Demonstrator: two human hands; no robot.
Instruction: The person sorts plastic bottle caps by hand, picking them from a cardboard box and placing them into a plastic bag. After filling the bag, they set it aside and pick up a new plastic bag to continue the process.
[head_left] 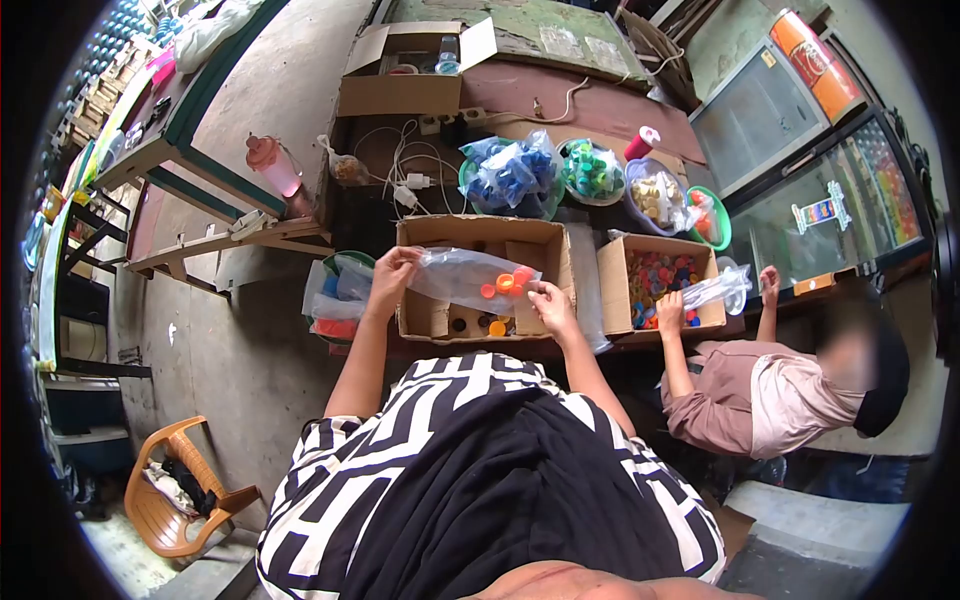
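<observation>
A clear plastic bag is stretched sideways above an open cardboard box. My left hand pinches the bag at its left end. At the other end, my right hand has its fingers closed on the bag's corner. Several orange bottle caps lie gathered inside the bag, close to my right hand. Below it, a few loose caps, yellow and dark, rest on the box floor.
To the right, a co-worker holds another clear bag over a box of mixed caps. Behind stand basins of bagged blue caps and green caps. White cables lie at the back left. A plastic chair stands lower left.
</observation>
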